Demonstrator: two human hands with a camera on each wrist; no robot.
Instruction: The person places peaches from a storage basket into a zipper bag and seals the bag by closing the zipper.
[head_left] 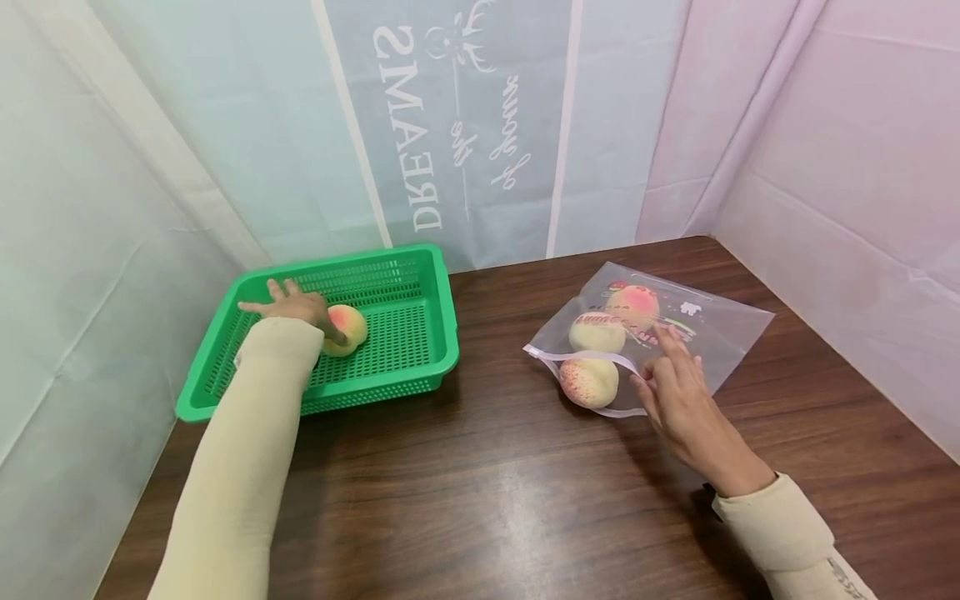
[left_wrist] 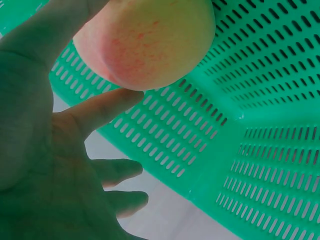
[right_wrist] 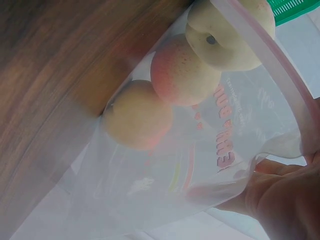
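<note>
In the head view my left hand (head_left: 296,308) is inside the green basket (head_left: 442,333), pinching a yellow-pink peach (head_left: 352,327) between thumb and index finger. The other fingers (left_wrist: 120,172) are spread away from it in the left wrist view. My right hand (head_left: 682,408) pinches the opening edge of a clear zip bag (head_left: 720,333) lying on the table, its mouth parted toward me. Three peaches are in the bag: a pink-topped one (head_left: 636,304) deepest, a pale one (head_left: 596,333) in the middle, and a speckled one (head_left: 588,383) at the mouth.
The dark wooden table (head_left: 465,508) meets a printed cloth wall (head_left: 465,125) at the back. Pale cloth walls stand at the left (head_left: 75,292) and right (head_left: 862,208). The basket has a raised rim and slotted sides.
</note>
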